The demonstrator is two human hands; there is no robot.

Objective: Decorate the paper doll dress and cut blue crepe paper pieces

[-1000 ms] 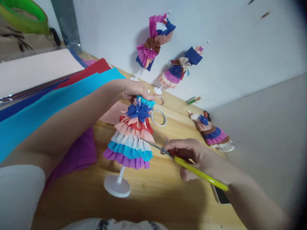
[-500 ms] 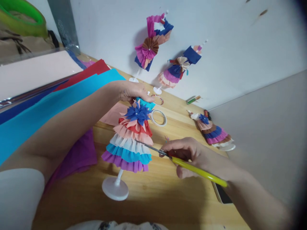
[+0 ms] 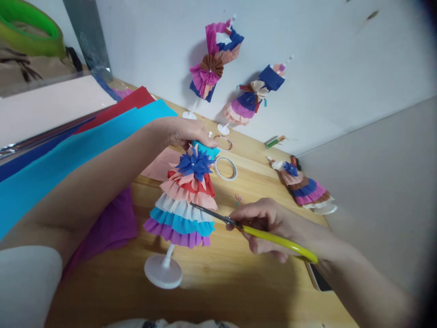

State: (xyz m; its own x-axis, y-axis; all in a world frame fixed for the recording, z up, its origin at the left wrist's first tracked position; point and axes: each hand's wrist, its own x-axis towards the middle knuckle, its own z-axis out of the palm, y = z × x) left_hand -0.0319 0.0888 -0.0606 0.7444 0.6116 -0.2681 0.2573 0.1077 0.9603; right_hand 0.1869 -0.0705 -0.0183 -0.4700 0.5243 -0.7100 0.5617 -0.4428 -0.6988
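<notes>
A small dress of ruffled paper tiers (image 3: pixel 186 205) in peach, white, blue and purple leans on a white stand (image 3: pixel 163 272). On its waist sits a dark blue paper flower (image 3: pixel 195 163) with a pearl centre. My left hand (image 3: pixel 193 132) grips the top of the dress at the light blue bodice. Scissors with a yellow handle (image 3: pixel 280 241) are in my right hand (image 3: pixel 269 223), their blades pointing left across the white tier. Whether the blade tips touch the paper is unclear.
Two dressed stands (image 3: pixel 208 68) (image 3: pixel 252 98) lean by the wall, and another (image 3: pixel 305 187) lies at the right. Tape rolls (image 3: pixel 226 168), coloured paper sheets (image 3: pixel 136 114), a green-handled tool (image 3: pixel 275 142) and a phone (image 3: pixel 319 277) rest on the table (image 3: pixel 218 291).
The scissors have turned slightly, their handle showing wider, and the blade tips sit a little lower left on the dress. My left hand keeps its hold.
</notes>
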